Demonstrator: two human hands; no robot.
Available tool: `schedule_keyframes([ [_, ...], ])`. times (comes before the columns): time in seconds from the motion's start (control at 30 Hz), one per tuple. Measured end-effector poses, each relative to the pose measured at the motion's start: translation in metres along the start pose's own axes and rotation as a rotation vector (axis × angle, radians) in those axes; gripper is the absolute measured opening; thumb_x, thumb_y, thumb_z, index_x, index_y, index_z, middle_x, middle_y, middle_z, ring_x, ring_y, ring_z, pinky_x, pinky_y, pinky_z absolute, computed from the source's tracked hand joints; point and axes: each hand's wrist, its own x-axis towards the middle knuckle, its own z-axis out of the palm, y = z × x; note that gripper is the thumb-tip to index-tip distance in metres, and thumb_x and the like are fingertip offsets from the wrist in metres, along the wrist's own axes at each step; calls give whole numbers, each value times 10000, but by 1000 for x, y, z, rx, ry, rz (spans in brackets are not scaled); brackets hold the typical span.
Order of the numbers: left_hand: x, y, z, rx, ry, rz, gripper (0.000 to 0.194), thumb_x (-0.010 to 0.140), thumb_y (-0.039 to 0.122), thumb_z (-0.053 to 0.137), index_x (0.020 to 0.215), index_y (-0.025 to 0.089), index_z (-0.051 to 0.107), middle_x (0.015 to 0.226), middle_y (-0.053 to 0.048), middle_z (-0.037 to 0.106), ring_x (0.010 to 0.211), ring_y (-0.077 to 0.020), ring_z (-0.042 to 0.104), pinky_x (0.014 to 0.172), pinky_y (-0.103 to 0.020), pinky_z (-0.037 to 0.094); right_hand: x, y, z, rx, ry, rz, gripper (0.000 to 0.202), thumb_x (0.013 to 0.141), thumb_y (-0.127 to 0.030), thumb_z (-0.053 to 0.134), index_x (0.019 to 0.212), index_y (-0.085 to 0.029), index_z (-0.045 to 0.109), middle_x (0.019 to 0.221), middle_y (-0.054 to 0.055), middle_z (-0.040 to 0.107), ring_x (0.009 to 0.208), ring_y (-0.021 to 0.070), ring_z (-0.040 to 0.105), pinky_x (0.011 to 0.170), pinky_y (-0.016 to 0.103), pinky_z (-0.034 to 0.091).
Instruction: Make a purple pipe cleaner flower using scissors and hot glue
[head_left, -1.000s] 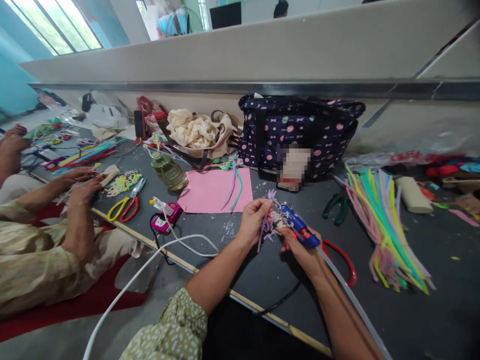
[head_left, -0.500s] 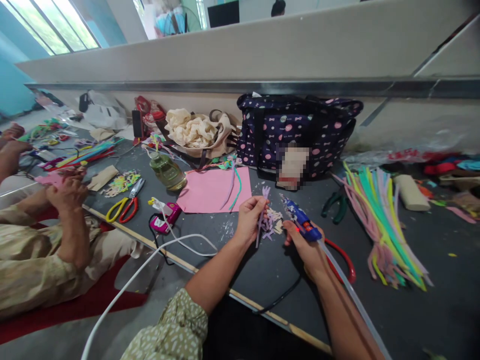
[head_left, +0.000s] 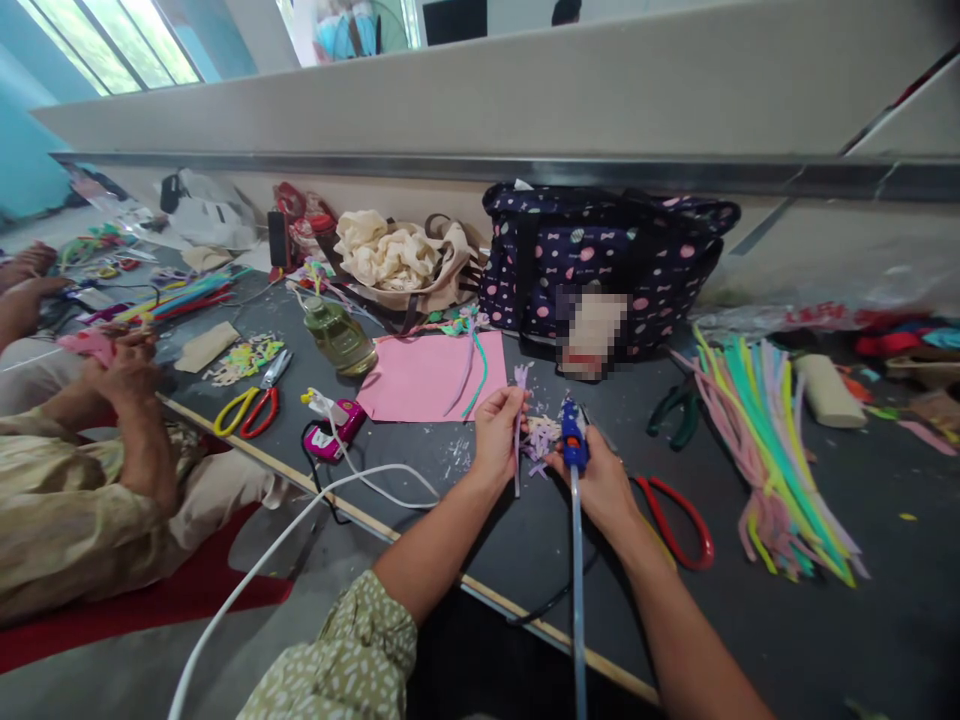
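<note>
Between the fingers of my left hand [head_left: 498, 432] is a lilac pipe cleaner [head_left: 518, 450], held upright with a small lilac tuft at its top. My right hand [head_left: 600, 478] is wrapped round a blue glue gun [head_left: 574, 435], its nozzle pointing away from me and a long clear glue stick [head_left: 577, 580] running out of its rear. Small lilac and cream cut pieces [head_left: 538, 445] lie on the dark table between the two hands. Under my right wrist are scissors with red and yellow handles [head_left: 682, 525], their blades partly hidden.
A pink sheet [head_left: 420, 375] and a green bottle [head_left: 339, 338] lie beyond my left hand. Coloured pipe cleaners [head_left: 772, 450] and green-handled pliers [head_left: 679, 410] are at right. A dark patterned bag [head_left: 600, 250] stands behind. A white cable [head_left: 300, 515] crosses the left; a co-worker [head_left: 97, 480] sits there.
My right hand has turned the glue gun and brought it left, closer to the pipe cleaner. The glue stick now points nearly straight toward me. My left hand keeps its hold.
</note>
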Motion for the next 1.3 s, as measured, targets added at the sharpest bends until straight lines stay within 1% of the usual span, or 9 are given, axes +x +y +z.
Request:
schedule_keyframes([
  [0.2, -1, 0, 0, -7, 7, 10, 338, 633, 403, 800, 759, 131, 643, 650, 32, 556, 463, -19, 417, 427, -143, 326, -1, -6, 6, -325, -107, -1, 218, 786, -396, 554, 900, -246, 443, 726, 32, 630, 650, 228, 621, 553, 274, 363],
  [0.3, 0, -1, -1, -11, 7, 14, 342, 632, 404, 801, 765, 128, 647, 645, 31, 554, 472, -21, 417, 436, -140, 338, -1, -6, 10, -385, -126, 1, 159, 809, -333, 508, 917, -240, 438, 705, 29, 617, 622, 214, 610, 546, 261, 334],
  [0.4, 1, -3, -3, -10, -4, 22, 341, 647, 407, 793, 779, 125, 653, 656, 28, 557, 479, -20, 419, 441, -139, 343, -1, -3, 12, -373, -113, 8, 144, 822, -327, 492, 926, -236, 452, 692, 27, 610, 604, 205, 597, 540, 256, 319],
  [0.53, 2, -5, -4, 14, -23, 15, 333, 663, 418, 777, 783, 133, 655, 651, 33, 554, 474, -20, 421, 439, -145, 338, -1, 3, 8, -253, -15, 10, 186, 827, -401, 525, 902, -237, 482, 680, 18, 606, 592, 194, 572, 537, 259, 328],
  [0.63, 1, -6, -4, 56, -81, -62, 340, 654, 427, 779, 778, 134, 658, 627, 35, 546, 449, -19, 415, 425, -153, 315, 0, 6, 1, -31, 102, -34, 262, 787, -448, 613, 887, -225, 518, 724, 9, 631, 611, 170, 571, 583, 269, 394],
  [0.77, -1, -7, -3, 158, -180, -193, 349, 642, 429, 779, 759, 123, 661, 581, 31, 543, 430, -28, 421, 424, -163, 313, 1, 0, -11, 256, 253, -52, 253, 755, -412, 686, 834, -201, 571, 766, 0, 630, 659, 136, 570, 664, 276, 449],
  [0.87, -3, -7, -2, 220, -225, -246, 334, 645, 418, 770, 748, 122, 658, 565, 30, 541, 422, -31, 421, 424, -168, 314, 2, -5, -19, 339, 346, 8, 235, 746, -393, 703, 808, -191, 599, 751, -3, 619, 653, 127, 553, 657, 278, 455],
  [1.1, -4, -7, -1, 308, -352, -334, 303, 650, 393, 760, 739, 125, 649, 582, 26, 546, 422, -36, 426, 419, -172, 321, 1, -9, -26, 413, 360, 18, 249, 722, -395, 728, 804, -198, 600, 757, -7, 618, 615, 117, 536, 601, 268, 454],
  [1.3, -5, -6, -1, 374, -390, -385, 291, 654, 388, 744, 717, 122, 644, 545, 29, 541, 405, -40, 413, 421, -181, 309, 1, -9, -29, 457, 343, 73, 288, 700, -422, 743, 811, -191, 611, 754, -5, 610, 581, 100, 513, 556, 248, 436],
])
